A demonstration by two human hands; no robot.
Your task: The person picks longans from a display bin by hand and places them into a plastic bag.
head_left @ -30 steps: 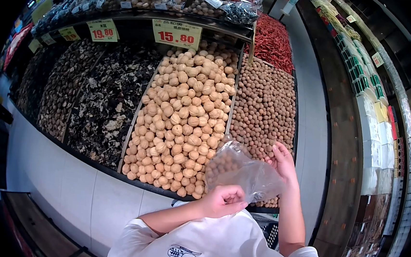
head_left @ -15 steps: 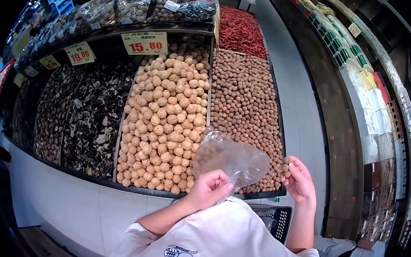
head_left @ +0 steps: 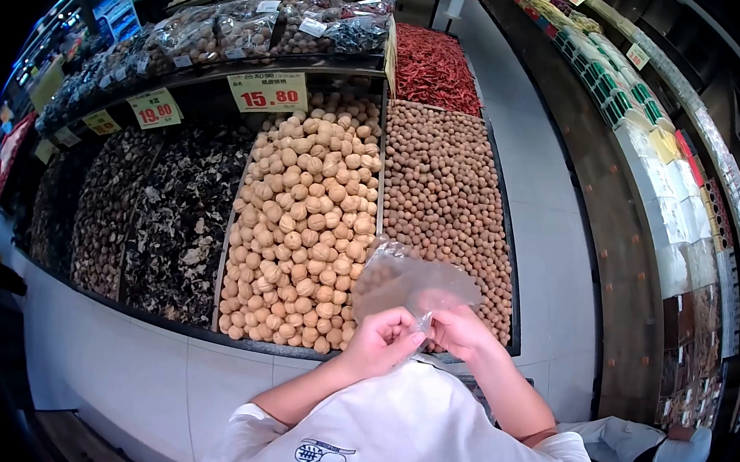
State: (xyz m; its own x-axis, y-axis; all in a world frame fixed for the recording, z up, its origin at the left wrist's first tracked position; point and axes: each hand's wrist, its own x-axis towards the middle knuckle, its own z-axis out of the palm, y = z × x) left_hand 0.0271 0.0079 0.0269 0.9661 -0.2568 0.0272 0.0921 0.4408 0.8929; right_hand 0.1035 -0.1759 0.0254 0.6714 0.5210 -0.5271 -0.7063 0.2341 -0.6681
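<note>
My left hand is closed on the edge of a clear plastic bag, in front of my chest. Beside it, my right hand is at the bag's mouth, its fingers partly behind or inside the film; whether it holds anything there is hidden. Some round brown items show through the bag's left part. Beyond the bag lies a bin of small brown round dried items. To its left is a bin of larger pale walnuts.
Dark dried goods fill bins further left. Red dried chillies lie at the back. Bagged goods sit on a shelf above price signs. Packaged goods line the right shelf. Another person is at lower right.
My right hand has moved left from beside the bin, where it held a small brown round item, to the bag's mouth. My left hand has kept hold of the bag.
</note>
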